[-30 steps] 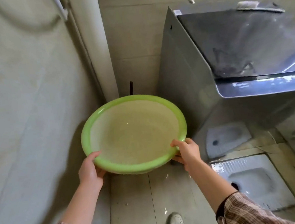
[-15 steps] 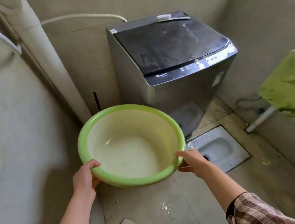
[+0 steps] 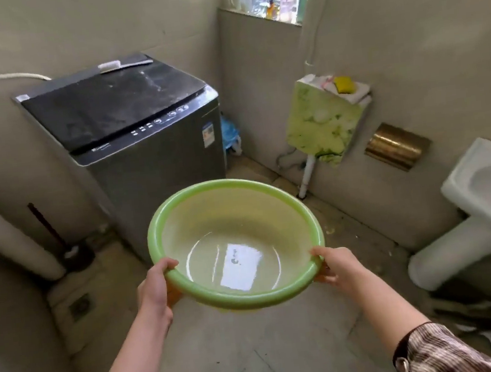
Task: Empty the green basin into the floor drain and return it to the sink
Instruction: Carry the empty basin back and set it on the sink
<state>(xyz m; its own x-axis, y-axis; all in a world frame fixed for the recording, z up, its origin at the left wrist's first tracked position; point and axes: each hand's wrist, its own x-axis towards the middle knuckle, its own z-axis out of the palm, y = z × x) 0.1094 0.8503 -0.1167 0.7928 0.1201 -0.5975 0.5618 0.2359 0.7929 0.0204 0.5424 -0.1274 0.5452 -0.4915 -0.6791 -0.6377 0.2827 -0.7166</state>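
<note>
basin [image 3: 232, 218] mouth-up, seemingly tipped toward wearer

The green basin [image 3: 232, 218] looks glossy smooth plastic, the sink [image 3: 489, 188] glazed white ceramic, the floor [image 3: 256, 346] matt rough concrete.

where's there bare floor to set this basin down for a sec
Bare concrete floor lies below the round green plastic basin, between the grey washing machine and the white pedestal sink. It is crowded under the sink and at the left wall by the floor drain.
</note>
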